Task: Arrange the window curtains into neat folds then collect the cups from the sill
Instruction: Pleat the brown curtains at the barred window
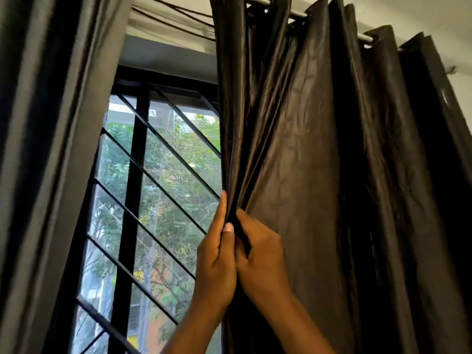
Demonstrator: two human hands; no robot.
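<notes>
Both hands, left (217, 256) and right (263, 259), were clamped on the curtain's (301, 175) leading edge beside the window (158, 175). Fabric appeared soft, glossy, probably slippery (rod (297, 13) overhead); best pinched at fold edges. Cups, sill not visible.

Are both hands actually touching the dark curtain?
Touching. The head view shows the left hand and right hand pinching the dark curtain at its leading edge fold, fabric pressed between their fingers.
</notes>
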